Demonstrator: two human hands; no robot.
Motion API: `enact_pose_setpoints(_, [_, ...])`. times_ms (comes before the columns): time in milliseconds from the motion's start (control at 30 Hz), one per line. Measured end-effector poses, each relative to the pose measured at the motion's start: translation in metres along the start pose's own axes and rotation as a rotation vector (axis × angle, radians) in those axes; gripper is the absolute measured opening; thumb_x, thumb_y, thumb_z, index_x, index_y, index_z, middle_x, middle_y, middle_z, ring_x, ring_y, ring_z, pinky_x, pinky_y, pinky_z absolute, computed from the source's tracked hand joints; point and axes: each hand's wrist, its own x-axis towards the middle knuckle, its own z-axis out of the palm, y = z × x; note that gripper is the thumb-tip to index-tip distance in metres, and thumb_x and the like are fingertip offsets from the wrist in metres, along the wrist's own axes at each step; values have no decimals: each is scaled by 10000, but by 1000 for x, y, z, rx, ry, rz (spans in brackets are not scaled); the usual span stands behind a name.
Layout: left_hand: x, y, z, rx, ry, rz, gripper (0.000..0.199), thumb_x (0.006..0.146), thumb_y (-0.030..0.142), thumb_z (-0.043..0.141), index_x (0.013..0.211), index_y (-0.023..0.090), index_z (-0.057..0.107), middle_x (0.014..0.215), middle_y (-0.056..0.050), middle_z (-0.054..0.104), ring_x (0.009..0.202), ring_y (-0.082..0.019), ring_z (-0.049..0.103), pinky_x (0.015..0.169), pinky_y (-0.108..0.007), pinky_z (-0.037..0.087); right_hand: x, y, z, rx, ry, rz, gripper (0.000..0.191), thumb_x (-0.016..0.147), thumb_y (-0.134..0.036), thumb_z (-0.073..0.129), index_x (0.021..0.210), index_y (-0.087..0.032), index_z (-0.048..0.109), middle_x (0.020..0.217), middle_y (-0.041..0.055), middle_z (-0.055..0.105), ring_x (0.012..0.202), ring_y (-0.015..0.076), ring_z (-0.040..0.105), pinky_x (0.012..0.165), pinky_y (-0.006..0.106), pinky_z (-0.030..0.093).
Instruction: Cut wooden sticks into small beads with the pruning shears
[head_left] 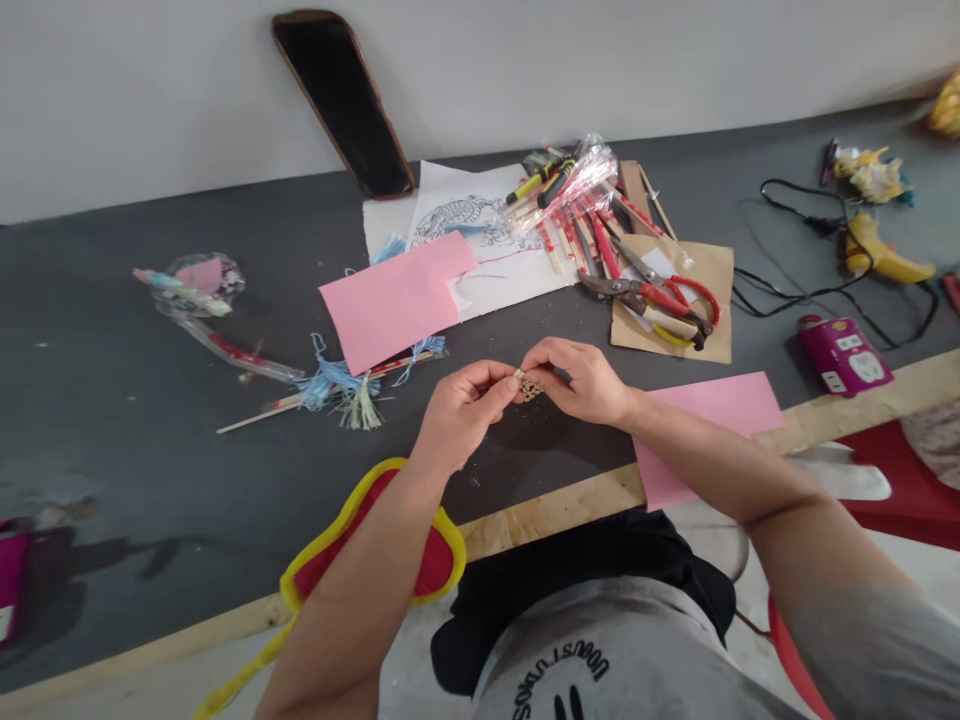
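Note:
Over the grey tabletop, my left hand (466,405) and my right hand (576,378) meet with thumbs and forefingers pinched. Between the fingertips is a small gold openwork piece (532,390), partly hidden by the fingers; its exact kind is too small to tell. To the left of my hands lie sticks with blue tassels (322,385) and a pale green tassel (361,403). A pink sheet (397,295) rests just beyond them. Another pink sheet (720,402) lies partly under my right forearm.
Red-handled snips (652,300) lie on brown card (709,330), beside bundled wrapped sticks (574,215). A phone (345,105) leans on the wall. A yellow glue gun (885,252) with black cord and a purple socket box (847,355) are right. A red-and-yellow padded shape (442,555) hangs at the edge.

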Motion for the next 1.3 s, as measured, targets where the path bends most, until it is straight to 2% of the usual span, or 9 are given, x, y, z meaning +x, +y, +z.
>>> enact_pose_setpoints(167, [5,-3,-3,18,44,61,300,821,462,753,898,172,746,700,-31,677,500,-76,414,450,-216,295,7,2,-10,-153,-117,-5,109,996,-222,510,929,-203,593,839,39,685,781,151,633,721,266,479])
enact_pose_setpoints(400, [12,9,-13,-87,261,157,270,769,420,771,826,162,717,683,-26,686,505,-70,447,474,-202,328,18,-3,-20,-571,-646,107,158,972,-146,495,955,-177,649,918,80,722,833,195,630,748,306,405])
enact_pose_setpoints(533, [15,8,-12,-135,250,175,297,748,439,777,809,157,706,676,-25,683,498,-69,444,468,-203,320,17,-9,-18,-728,-758,164,186,979,-134,493,1027,-171,669,962,91,723,882,210,627,750,311,397])
enact_pose_setpoints(667, [17,5,-12,-131,242,181,309,751,452,772,810,156,708,685,-33,688,504,-76,458,467,-209,330,11,-11,-14,-743,-739,185,237,1009,-151,444,1066,-172,673,998,94,717,919,217,621,798,318,436])
enact_pose_setpoints(767, [17,4,-12,-111,237,189,297,757,445,767,812,158,715,691,-37,693,513,-80,471,477,-211,348,6,-10,-18,-695,-653,138,256,1017,-171,425,1083,-172,672,1038,109,706,953,232,602,874,345,468])
enact_pose_setpoints(900, [17,3,-12,-102,239,177,277,757,431,766,824,166,724,682,-36,693,511,-83,471,478,-211,355,1,-1,-55,-708,-416,86,248,1001,-204,452,1146,-172,651,1158,138,674,1087,269,564,993,418,456])
enact_pose_setpoints(1000, [17,3,-11,-90,239,157,262,764,423,761,836,173,731,680,-30,692,516,-88,474,479,-212,360,-9,14,-98,-839,-298,200,226,982,-218,464,1094,-190,658,1131,138,670,1105,291,558,1037,471,422])
enact_pose_setpoints(1100, [16,3,-10,-69,237,149,253,769,420,757,844,179,738,698,-32,702,530,-93,487,485,-215,369,-28,29,-131,-961,-257,341,217,953,-295,519,1089,-198,659,1118,150,656,1093,314,541,1035,509,408])
enact_pose_setpoints(1300, [17,3,-8,-105,247,155,228,743,387,765,817,176,723,680,-32,687,507,-88,460,462,-215,338,-58,47,-138,-986,-270,383,276,937,-355,551,1126,-183,656,1198,173,635,1180,335,513,1050,525,395])
